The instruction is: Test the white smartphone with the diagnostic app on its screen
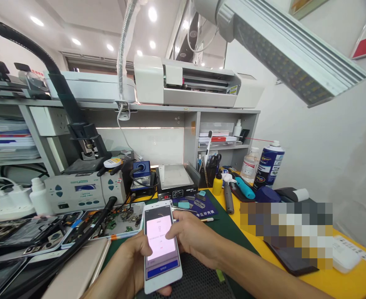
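1. Gripping a white phone [162, 253], the left hand [133, 249] curls around its edge; the right hand [198, 236] supports the opposite side, thumb [171, 232] over the screen, contact unclear.
2. Between both hands, the phone is lit; its pop-up panel [158, 230] is open, so that step seems unfinished. Text is unreadable.
3. Beyond lie a green mat [228, 227] and a metal-topped device [175, 176].

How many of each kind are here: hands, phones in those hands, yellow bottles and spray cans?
Left hand and right hand: 2
Held phone: 1
Yellow bottle: 1
Spray can: 1
Total: 5
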Demonstrator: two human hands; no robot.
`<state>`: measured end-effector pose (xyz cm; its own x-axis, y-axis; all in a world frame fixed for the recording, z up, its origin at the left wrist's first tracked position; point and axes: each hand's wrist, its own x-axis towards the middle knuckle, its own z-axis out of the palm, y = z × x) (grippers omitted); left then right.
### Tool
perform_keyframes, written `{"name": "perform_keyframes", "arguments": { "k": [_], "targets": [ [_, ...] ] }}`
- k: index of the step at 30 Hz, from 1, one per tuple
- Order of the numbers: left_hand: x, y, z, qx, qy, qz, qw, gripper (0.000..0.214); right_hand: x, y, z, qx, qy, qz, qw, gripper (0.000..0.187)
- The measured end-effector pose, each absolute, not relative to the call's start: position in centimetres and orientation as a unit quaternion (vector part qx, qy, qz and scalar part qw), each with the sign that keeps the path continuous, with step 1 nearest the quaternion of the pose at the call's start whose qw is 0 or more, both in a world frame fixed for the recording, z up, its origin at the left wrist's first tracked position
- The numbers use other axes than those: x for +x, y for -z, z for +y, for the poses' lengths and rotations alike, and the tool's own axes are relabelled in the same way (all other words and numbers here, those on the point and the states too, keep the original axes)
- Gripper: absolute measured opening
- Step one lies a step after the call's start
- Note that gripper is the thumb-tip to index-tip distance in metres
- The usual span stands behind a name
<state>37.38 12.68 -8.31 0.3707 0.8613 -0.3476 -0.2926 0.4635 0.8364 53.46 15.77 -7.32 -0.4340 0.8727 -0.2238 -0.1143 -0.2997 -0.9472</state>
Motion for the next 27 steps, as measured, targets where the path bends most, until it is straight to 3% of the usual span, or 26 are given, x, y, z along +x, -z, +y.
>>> {"name": "perform_keyframes", "arguments": {
  "k": [10,18,27],
  "targets": [
    [37.3,8.2,12.7,0.347,-0.383,0.388,0.763,0.042,53.3,7.1,15.6,-0.411,-0.693,-0.48,0.347,0.044],
    [36.9,9.8,13.4,0.336,-0.387,0.361,0.779,0.041,53.4,7.2,15.7,-0.419,-0.684,-0.486,0.348,0.049],
    [37.1,9.1,13.2,0.34,-0.38,0.39,0.767,0.055,53.5,7.2,15.8,-0.405,-0.699,-0.477,0.347,0.043]
  ]
}}
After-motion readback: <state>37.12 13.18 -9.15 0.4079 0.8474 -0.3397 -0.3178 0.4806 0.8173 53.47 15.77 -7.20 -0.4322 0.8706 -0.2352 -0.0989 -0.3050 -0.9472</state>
